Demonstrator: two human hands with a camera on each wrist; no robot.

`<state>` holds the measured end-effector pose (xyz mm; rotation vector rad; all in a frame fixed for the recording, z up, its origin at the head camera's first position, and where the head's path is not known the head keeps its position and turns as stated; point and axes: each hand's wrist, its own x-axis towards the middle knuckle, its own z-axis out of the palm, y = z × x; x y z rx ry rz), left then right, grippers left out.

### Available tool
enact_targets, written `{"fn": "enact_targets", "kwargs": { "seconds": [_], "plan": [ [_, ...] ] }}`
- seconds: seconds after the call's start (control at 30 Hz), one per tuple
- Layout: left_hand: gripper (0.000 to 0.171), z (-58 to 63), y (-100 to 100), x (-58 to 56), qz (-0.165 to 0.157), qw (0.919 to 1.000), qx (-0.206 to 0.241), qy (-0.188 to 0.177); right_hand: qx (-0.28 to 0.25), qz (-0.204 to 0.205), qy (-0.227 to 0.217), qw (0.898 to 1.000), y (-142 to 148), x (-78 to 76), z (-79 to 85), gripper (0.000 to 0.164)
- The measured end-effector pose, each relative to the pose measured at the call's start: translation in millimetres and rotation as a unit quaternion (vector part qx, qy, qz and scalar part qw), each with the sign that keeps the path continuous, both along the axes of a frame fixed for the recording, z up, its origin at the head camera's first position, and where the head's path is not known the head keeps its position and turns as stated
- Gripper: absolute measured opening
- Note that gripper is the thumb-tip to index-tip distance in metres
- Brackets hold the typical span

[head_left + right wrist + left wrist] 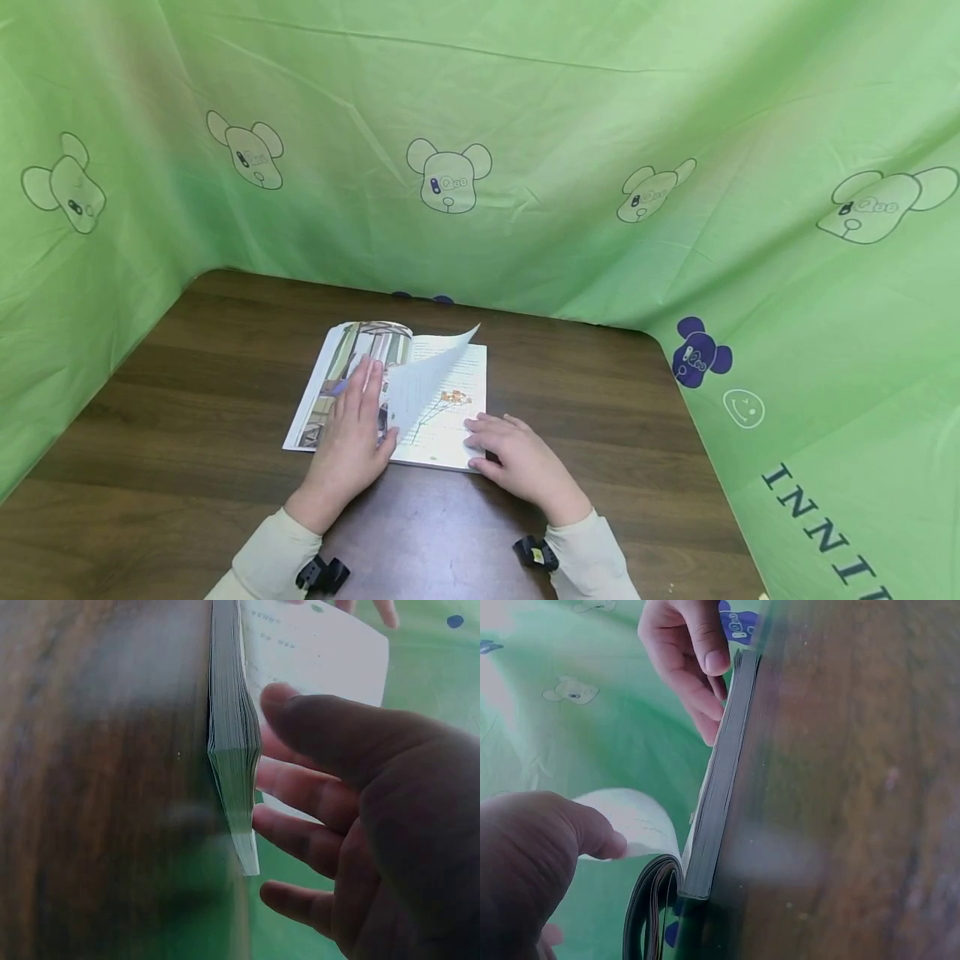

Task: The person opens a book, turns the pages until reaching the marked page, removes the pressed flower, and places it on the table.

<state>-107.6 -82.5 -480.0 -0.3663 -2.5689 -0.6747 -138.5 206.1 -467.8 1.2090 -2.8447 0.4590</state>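
Note:
An open paperback book (450,446) lies on the table, its left page (348,346) covered by a colour illustration. The right page carries printed text and a drawing of an orange-flowered sprig. Between them a loose page (427,387) stands lifted and curves up from the spine. My left hand (348,442) lies over the left page with fingers extended, its thumb beside the lifted page's lower edge. At the book's lower right corner, my right hand (525,458) touches the edge with loosely bent fingers. The right wrist view shows the thick page block (232,750) beside those fingers (300,840).
The dark wooden table (202,392) extends around the book. A green cloth (540,100) printed with bear heads hangs behind it and along both sides. Small black devices (322,575) are worn at both wrists, over pale sleeves (270,554).

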Motion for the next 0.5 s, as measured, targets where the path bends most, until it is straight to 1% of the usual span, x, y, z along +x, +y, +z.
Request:
{"fn": "enact_targets", "kwargs": {
  "seconds": [0.1, 0.17, 0.3, 0.5],
  "plan": [
    [0.118, 0.6, -2.2, -0.7, 0.007, 0.9992, -0.021, 0.033, 0.002, -0.005, -0.007, 1.000, 0.0, 0.3, 0.2, 0.028],
    [0.118, 1.0, -3.7, -0.7, 0.011, 0.9984, -0.036, 0.042, 0.001, -0.007, -0.008, 1.000, -0.3, 0.3, 0.0, 0.027],
    [0.113, 1.4, -6.2, 0.7, 0.007, 0.9976, -0.055, 0.041, 0.004, -0.011, -0.011, 1.000, -0.4, 0.7, -0.5, 0.027],
    [0.110, 0.0, -8.3, 0.8, 0.001, 0.9963, -0.079, 0.034, 0.015, -0.022, -0.020, 0.999, -0.7, 0.7, -0.7, 0.026]
  ]
}}
